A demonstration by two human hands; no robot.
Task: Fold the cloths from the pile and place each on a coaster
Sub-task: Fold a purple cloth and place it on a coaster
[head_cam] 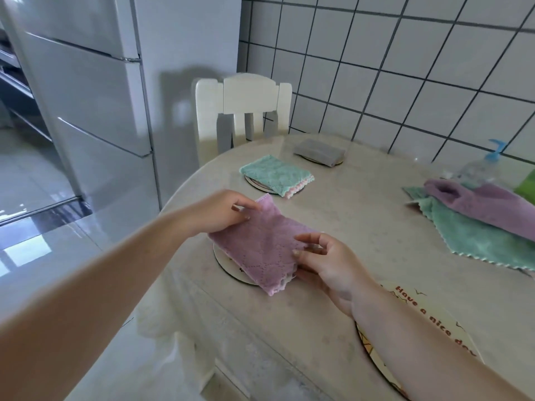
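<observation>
I see a big white fridge at ten o'clock and a tiled wall at one o'clock. A cream chair stands at twelve o'clock, tucked against the round table.

At three o'clock on the table lies the pile of cloths: a purple one draped over a green one, loose and not folded. A clear bottle with a blue top stands just behind the pile.

At five o'clock a big round coaster with words on it sits under my right arm, with no cloth on it.

In the middle, the purple folded cloth lies partly over a round coaster. My left hand pinches its far corner with thumb and fingers. My right hand holds its near right edge, thumb on top and fingers curled under.

At twelve o'clock a folded green cloth rests on its coaster. Farther back a folded grey cloth rests on another coaster.
</observation>
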